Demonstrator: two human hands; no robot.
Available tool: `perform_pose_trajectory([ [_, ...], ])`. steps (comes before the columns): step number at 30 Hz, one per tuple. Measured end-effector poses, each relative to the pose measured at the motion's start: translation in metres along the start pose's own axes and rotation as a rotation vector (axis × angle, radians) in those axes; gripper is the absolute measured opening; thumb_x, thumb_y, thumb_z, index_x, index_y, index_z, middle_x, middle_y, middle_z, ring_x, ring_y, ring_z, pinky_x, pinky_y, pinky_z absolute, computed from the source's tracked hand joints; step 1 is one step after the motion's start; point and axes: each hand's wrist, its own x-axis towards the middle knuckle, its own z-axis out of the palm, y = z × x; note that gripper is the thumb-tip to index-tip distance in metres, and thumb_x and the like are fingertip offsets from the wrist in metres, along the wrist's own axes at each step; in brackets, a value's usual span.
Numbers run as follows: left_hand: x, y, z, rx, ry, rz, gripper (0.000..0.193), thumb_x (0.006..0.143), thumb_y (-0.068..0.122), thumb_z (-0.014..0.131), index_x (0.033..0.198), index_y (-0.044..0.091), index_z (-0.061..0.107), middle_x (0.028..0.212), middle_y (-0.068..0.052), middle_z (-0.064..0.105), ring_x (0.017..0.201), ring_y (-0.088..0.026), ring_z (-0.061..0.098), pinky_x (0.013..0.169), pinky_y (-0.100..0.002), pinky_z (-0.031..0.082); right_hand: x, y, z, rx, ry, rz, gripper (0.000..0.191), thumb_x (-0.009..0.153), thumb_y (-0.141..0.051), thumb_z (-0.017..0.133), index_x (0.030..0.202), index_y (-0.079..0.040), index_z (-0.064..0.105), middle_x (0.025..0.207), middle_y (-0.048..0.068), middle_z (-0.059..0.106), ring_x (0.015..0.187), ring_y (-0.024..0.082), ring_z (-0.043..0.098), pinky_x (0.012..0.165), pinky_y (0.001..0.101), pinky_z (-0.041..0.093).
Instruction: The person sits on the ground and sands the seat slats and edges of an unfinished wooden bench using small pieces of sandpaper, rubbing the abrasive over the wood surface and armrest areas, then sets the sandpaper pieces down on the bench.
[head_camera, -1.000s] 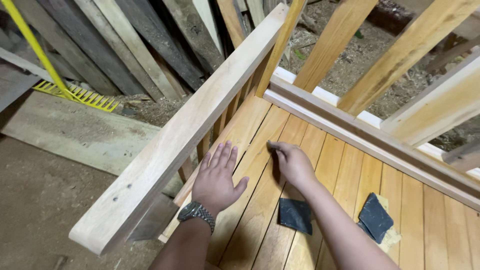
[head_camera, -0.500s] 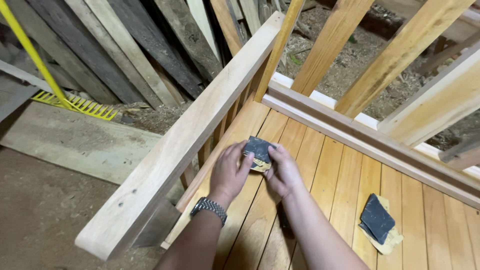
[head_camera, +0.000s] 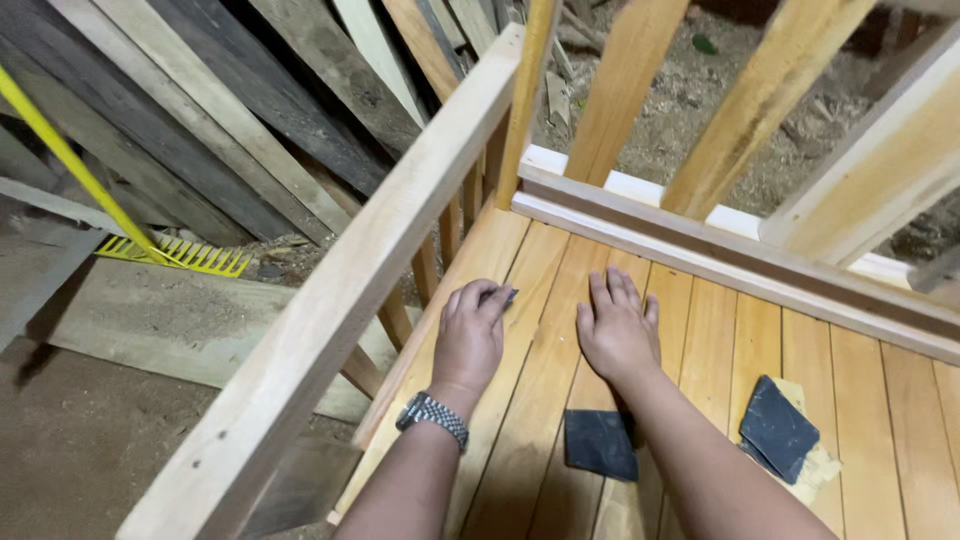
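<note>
the left hand (head_camera: 468, 335) is pressed down on the slatted wooden floor (head_camera: 700, 340), its fingers curled over a small dark piece of sandpaper (head_camera: 508, 296), of which only a corner is seen at the fingertips, at about 1 o'clock of the hand; the grip is thus closed on the sandpaper. the right hand (head_camera: 617, 330) is laid flat and open on the slats just beside it, at 3 o'clock of the left, with nothing held. a metal wristwatch (head_camera: 433, 417) is worn on the left wrist. two more dark sandpaper pieces are left on the floor: one (head_camera: 600, 444) at 6 o'clock of the right hand, close against the forearm, and a folded one (head_camera: 778, 432) at about 4 o'clock, well apart. it is judged that the pad could be snagged or torn where the slats meet, since gaps run along the stroke, and that knuckles could be knocked on the top rail (head_camera: 370, 270), which runs close at 9 to 11 o'clock of the left hand. the loose piece by the forearm could be swept aside or dragged if the arm is drawn back. open room is found mainly toward 5 and 6 o'clock, along the slats; at 12 o'clock the floor is closed by the low cross rail (head_camera: 740, 265) and the upright balusters (head_camera: 625, 105), so a forward stroke would be stopped there. beyond the top rail, a drop to the dirt, old planks and a yellow rake (head_camera: 175, 255) is seen.
</note>
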Motion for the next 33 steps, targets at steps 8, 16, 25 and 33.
perform_pose_trajectory([
  [8, 0.000, 0.004, 0.027, 0.209, -0.247, 0.105, 0.031, 0.087, 0.007, 0.060, 0.116, 0.009, 0.073, 0.112, -0.011, 0.069, 0.107, -0.031, 0.063, 0.092, -0.043, 0.051, 0.000, -0.004, -0.009, 0.013, -0.049, 0.049, 0.064, 0.096, -0.039, 0.046, 0.153, -0.010, 0.039, 0.164, 0.014, 0.030, 0.153, 0.028, 0.023, 0.120, 0.0598, 0.014],
  [16, 0.043, 0.002, 0.078, 0.186, -0.097, 0.097, 0.025, 0.085, 0.004, 0.057, 0.101, 0.010, 0.074, 0.093, -0.010, 0.073, 0.093, -0.031, 0.069, 0.083, -0.042, 0.056, -0.001, -0.005, -0.009, 0.019, -0.049, 0.030, 0.065, 0.096, -0.039, 0.046, 0.153, -0.008, 0.039, 0.163, 0.015, 0.030, 0.152, 0.030, 0.024, 0.119, 0.0609, 0.014],
  [25, 0.001, -0.002, 0.053, 0.148, -0.281, 0.348, 0.036, 0.087, 0.002, 0.053, 0.118, 0.006, 0.072, 0.124, -0.015, 0.072, 0.119, -0.027, 0.067, 0.103, -0.042, 0.050, -0.001, -0.004, -0.010, 0.013, -0.049, 0.027, 0.065, 0.096, -0.038, 0.045, 0.153, -0.008, 0.039, 0.163, 0.017, 0.030, 0.152, 0.031, 0.023, 0.119, 0.0603, 0.014],
  [33, 0.044, 0.007, 0.098, 0.165, -0.272, 0.138, 0.029, 0.091, 0.004, 0.053, 0.113, 0.005, 0.072, 0.122, -0.016, 0.072, 0.116, -0.031, 0.067, 0.099, -0.041, 0.053, -0.001, -0.003, -0.009, 0.027, -0.062, 0.042, 0.065, 0.096, -0.038, 0.046, 0.153, -0.009, 0.038, 0.163, 0.016, 0.029, 0.152, 0.030, 0.022, 0.120, 0.0602, 0.014],
])
